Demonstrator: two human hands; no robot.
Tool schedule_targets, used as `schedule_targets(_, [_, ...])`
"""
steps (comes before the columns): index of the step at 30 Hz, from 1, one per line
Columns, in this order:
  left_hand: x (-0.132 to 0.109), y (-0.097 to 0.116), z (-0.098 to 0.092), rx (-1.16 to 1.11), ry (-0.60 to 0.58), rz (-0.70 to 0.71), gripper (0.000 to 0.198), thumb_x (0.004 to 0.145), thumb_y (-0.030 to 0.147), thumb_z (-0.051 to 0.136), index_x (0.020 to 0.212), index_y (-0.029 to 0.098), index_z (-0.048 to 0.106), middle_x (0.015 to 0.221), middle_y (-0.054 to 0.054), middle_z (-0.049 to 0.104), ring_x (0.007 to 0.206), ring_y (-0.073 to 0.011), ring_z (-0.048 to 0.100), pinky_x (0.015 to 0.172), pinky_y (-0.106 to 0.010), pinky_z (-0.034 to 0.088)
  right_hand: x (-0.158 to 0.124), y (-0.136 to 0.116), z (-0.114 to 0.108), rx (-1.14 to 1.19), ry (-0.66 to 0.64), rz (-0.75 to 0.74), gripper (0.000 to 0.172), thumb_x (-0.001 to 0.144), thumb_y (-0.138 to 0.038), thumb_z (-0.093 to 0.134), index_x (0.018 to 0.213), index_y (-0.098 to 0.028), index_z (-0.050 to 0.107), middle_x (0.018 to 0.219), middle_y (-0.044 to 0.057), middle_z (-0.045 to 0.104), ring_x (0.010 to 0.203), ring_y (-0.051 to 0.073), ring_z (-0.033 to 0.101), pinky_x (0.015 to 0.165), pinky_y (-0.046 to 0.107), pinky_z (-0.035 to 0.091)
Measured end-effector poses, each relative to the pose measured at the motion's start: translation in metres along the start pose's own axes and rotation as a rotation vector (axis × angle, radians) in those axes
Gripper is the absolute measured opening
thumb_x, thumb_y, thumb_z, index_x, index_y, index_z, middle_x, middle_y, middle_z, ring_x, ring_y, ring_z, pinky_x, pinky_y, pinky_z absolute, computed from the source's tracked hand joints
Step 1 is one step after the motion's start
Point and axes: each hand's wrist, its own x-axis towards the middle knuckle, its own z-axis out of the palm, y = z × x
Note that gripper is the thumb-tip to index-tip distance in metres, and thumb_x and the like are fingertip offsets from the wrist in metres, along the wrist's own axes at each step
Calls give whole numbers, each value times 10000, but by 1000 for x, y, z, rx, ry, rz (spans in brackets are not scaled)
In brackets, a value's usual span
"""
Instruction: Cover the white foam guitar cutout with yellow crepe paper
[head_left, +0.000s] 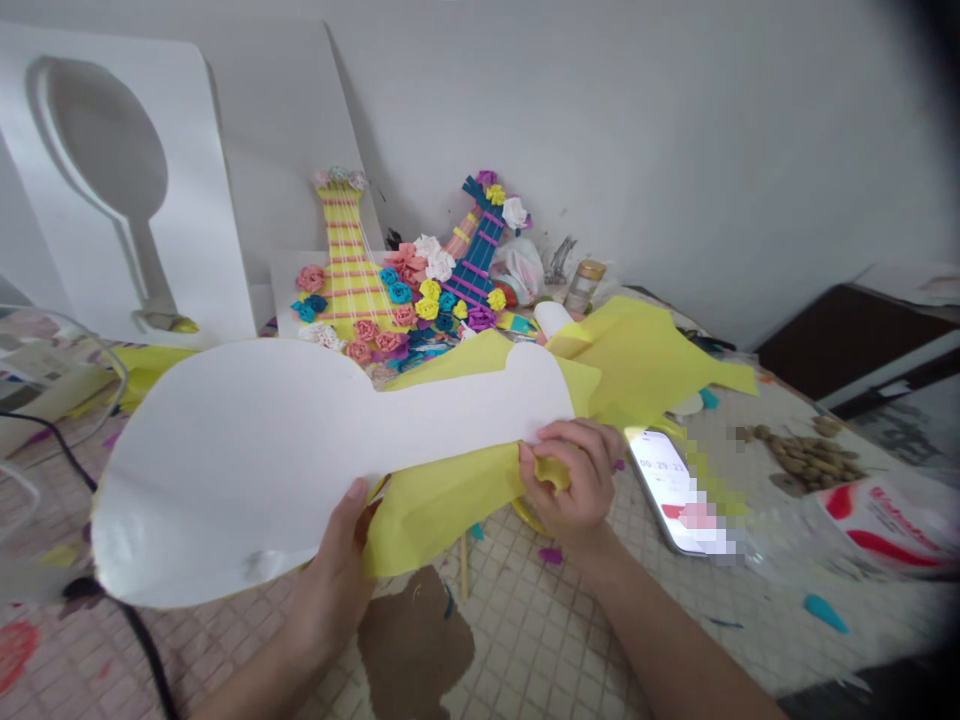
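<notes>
A white guitar-shaped board [247, 460] is held tilted above the table, its rounded body to the left and its narrow neck to the right. My left hand [337, 570] grips its lower edge where body meets neck, thumb on the white face and the other fingers hidden underneath. Thin yellow paper [442, 510] lies behind the neck and sticks out past both its edges. At the neck's head end, my right hand [574, 480] is closed, its fingertips pinching the yellow paper at the lower edge of the board.
Behind stand a yellow paper guitar [345, 260], a blue one [480, 250] and a white panel with a cutout [210, 200]. More yellow paper [637, 360] spreads rightward. A lit phone [664, 490], peanuts [814, 460], a plastic bottle [877, 525] and brown paper [416, 640] lie on the table.
</notes>
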Motion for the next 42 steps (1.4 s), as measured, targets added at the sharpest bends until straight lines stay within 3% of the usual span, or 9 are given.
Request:
schedule_targets(6, [-2,-2,-1,-20,-51,28,460,749,495,523,1020,154,668,1063,-72,679,1138,-311,507,933,-377,418,-2,0,1,7,27,19,169,726,-132,618,764,-222,481,775,10,576,779,186,517,726,378,394])
schedule_targets(14, [-3,3,6,-48,59,52,468,755,451,522,1100,147,610,1100,-58,663,1176,-307,472,946,-389,412,-2,4,3,17,-7,10,182,688,-155,658,786,-223,521,808,15,571,779,189,537,724,373,392])
schedule_targets(24, [-2,-6,-6,104,-97,104,467,774,510,497,1064,182,659,1129,-60,648,1181,-302,465,990,-372,368,1,2,0,0,-4,98,135,721,-164,626,783,-222,520,797,5,566,758,175,539,737,361,367])
schedule_targets(30, [-7,-5,-4,129,-216,56,486,798,534,448,1053,184,668,1167,-72,626,1221,-305,420,1001,-386,353,3,1,-1,-22,5,112,144,716,-135,612,780,-221,514,806,3,564,767,177,531,736,363,352])
schedule_targets(37, [-14,-5,5,127,-170,86,468,764,561,475,983,214,698,1165,-82,625,1240,-325,393,1001,-411,354,2,-1,0,26,17,164,125,730,-133,590,801,-214,527,827,14,559,808,181,530,767,364,367])
schedule_targets(42, [-5,-3,-2,-10,-198,53,462,799,526,449,1085,225,651,1187,-45,616,1240,-319,395,1017,-419,333,0,7,3,71,-49,104,200,705,-157,650,869,-215,551,870,31,593,849,194,545,772,374,391])
